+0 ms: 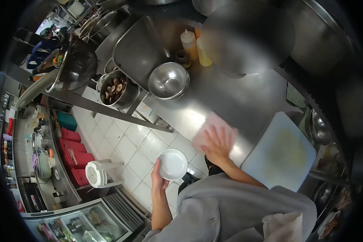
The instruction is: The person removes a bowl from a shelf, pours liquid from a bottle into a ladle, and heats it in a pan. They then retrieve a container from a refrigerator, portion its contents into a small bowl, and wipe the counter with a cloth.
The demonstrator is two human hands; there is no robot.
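A small white bowl (173,164) is held by its rim in my left hand (159,177), over the tiled floor. My right hand (218,146) lies spread, palm down, on a pink cloth (213,127) at the front edge of the steel counter (242,97). To the right of that hand is a white cutting board (284,153) with a yellowish stain. Stacked metal bowls (168,80) stand on the counter beyond the cloth, near squeeze bottles (189,42) and a small dark jar (183,59).
A pot with cut mushrooms (115,89) stands left of the counter, below a steel sink basin (139,50). A large blurred round metal object (248,36) is at the top. Further left are a white stool (103,173), red bins (74,155) and a glass-topped fridge (84,226).
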